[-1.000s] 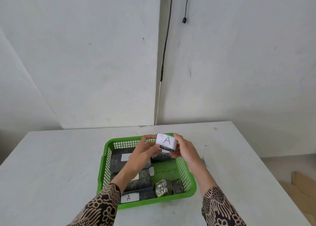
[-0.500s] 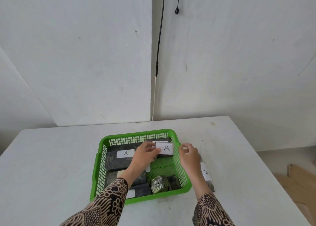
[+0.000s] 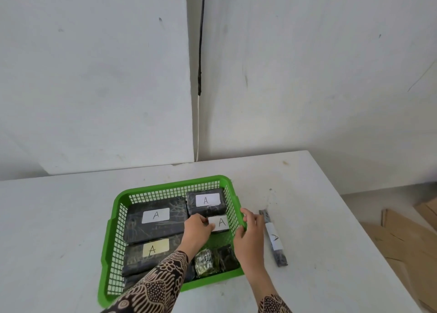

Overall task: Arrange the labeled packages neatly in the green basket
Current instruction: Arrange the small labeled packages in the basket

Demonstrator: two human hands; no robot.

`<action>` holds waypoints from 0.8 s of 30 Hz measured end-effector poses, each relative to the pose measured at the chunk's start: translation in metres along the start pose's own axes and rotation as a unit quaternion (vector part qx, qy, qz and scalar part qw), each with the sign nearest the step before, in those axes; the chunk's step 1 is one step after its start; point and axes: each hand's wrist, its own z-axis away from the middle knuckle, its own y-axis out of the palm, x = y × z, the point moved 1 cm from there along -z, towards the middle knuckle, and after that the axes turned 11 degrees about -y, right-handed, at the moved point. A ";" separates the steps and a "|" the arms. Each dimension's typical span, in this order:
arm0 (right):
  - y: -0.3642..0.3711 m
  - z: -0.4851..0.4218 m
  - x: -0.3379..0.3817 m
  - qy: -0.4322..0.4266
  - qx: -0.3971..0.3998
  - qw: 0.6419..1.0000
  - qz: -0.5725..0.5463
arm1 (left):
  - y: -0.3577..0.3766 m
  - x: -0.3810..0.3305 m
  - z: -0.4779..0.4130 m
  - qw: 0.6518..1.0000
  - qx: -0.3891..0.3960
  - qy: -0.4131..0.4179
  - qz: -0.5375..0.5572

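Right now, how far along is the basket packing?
Done: several A-labeled packages lie flat in the green basket. In hand: left hand sets a small package near the right wall; right hand rests at the rim. Left: long package lies on the table.

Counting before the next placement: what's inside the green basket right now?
The green basket holds four A-labeled dark packages, one under the left hand, plus two small unlabeled bundles. The left sleeve hides the near corner.

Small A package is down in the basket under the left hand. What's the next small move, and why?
Probably release the small package and send the right hand, now at the green basket rim, to the long labelled package lying on the table just outside: it looks like the only one not yet in.
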 end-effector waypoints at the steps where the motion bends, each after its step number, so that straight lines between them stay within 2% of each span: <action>1: 0.001 -0.001 -0.001 0.002 0.000 1.000 -0.001 | 0.002 -0.001 -0.004 1.000 0.000 -0.007 -0.002; 6: -0.001 -0.001 -0.002 0.002 0.005 1.000 -0.009 | 0.008 0.001 -0.019 0.999 0.014 -0.018 -0.024; 11: -0.004 -0.004 0.000 0.013 0.021 1.000 -0.014 | 0.001 0.007 -0.024 0.998 0.062 -0.031 -0.005; 14: -0.002 0.003 0.010 -0.015 0.029 0.999 0.018 | -0.003 0.004 -0.021 0.997 0.066 -0.020 -0.035; 16: 0.004 0.013 0.018 -0.029 0.069 0.996 0.038 | -0.008 0.000 -0.015 0.996 0.056 0.003 -0.071; 18: 0.012 0.023 0.024 -0.001 0.166 0.982 0.085 | -0.012 -0.003 -0.009 0.996 0.053 0.024 -0.074; 20: 0.019 0.029 0.026 0.038 0.270 0.953 0.134 | -0.018 -0.007 -0.001 0.995 0.067 0.042 -0.059; 22: 0.021 0.031 0.028 0.071 0.300 0.941 0.140 | -0.027 -0.008 0.006 0.996 0.074 0.048 -0.031; 24: 0.017 0.028 0.031 0.090 0.278 0.952 0.088 | -0.038 -0.006 0.009 0.997 0.058 0.044 0.001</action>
